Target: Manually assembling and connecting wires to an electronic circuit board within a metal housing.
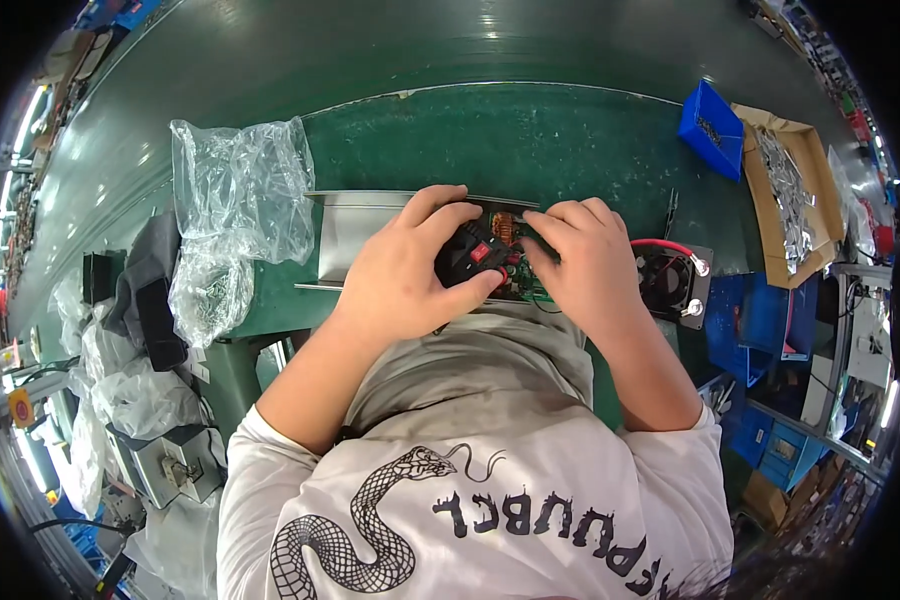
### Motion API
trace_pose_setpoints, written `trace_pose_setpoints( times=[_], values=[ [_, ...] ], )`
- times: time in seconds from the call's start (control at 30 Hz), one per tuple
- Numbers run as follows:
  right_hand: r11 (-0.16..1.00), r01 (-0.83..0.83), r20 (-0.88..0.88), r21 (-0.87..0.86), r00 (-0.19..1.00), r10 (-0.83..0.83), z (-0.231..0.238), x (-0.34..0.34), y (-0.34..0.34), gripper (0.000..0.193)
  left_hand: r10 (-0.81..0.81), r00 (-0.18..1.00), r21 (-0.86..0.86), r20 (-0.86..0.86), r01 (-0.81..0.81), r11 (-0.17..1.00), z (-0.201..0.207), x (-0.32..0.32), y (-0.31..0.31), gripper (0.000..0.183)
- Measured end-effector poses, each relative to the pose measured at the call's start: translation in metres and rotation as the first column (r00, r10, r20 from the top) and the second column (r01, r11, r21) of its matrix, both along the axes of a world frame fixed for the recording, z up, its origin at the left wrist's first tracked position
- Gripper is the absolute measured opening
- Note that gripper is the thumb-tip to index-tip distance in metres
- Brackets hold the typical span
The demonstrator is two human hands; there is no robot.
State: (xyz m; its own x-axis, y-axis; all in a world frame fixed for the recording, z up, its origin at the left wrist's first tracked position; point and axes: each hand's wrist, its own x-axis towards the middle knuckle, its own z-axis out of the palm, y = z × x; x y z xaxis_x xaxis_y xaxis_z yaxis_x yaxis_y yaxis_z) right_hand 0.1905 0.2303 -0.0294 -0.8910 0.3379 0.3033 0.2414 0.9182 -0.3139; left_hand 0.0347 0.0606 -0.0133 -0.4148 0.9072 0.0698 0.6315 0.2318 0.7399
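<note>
My left hand (406,262) is closed around a black plastic panel (458,256) with a red rocker switch (481,251), thumb below and fingers above. Just beside it, my right hand (582,255) bends over a green circuit board (532,284), thumb and forefinger drawn together near a copper-wound coil (504,226). What those fingertips pinch is too small to make out. Both hands work over an open silver metal housing (348,236), which lies lengthwise in front of me. At its right end sits a black cooling fan (666,284), with a thick red cable (668,243) ending in a ring terminal.
Clear plastic bags (242,190) lie on the green bench (410,130) to the left. At the far right are a blue bin (711,128) of small parts and a cardboard box (820,215) with silvery pieces. Blue crates (740,325) stand below the right bench edge.
</note>
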Motion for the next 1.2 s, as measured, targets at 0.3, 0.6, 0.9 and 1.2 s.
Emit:
trace_pose_setpoints(
  times=[0.3, 0.6, 0.9, 1.2],
  values=[
    [0.986, -0.005, 0.147, 0.167, 0.989, -0.019, -0.013, -0.015, 0.0, 0.013, 0.005, 0.998, 0.042, -0.057, -0.002, 0.999, -0.003, -0.004, 0.001, 0.06],
    [0.997, 0.009, -0.031, -0.082, 0.999, -0.011, -0.012, -0.01, 0.005, 0.015, 0.013, 0.997, 0.056, -0.071, -0.009, 0.998, -0.004, -0.002, -0.001, 0.061],
    [0.994, 0.025, 0.002, -0.111, 1.0, -0.025, -0.014, -0.014, 0.008, 0.011, 0.008, 0.998, 0.067, -0.067, -0.004, 0.998, -0.003, -0.002, -0.001, 0.06],
    [0.993, -0.011, -0.026, 0.117, 1.0, 0.014, -0.017, -0.012, 0.003, 0.015, -0.004, 0.998, 0.062, -0.064, 0.008, 0.998, -0.002, -0.002, 0.0, 0.06]
  ],
)
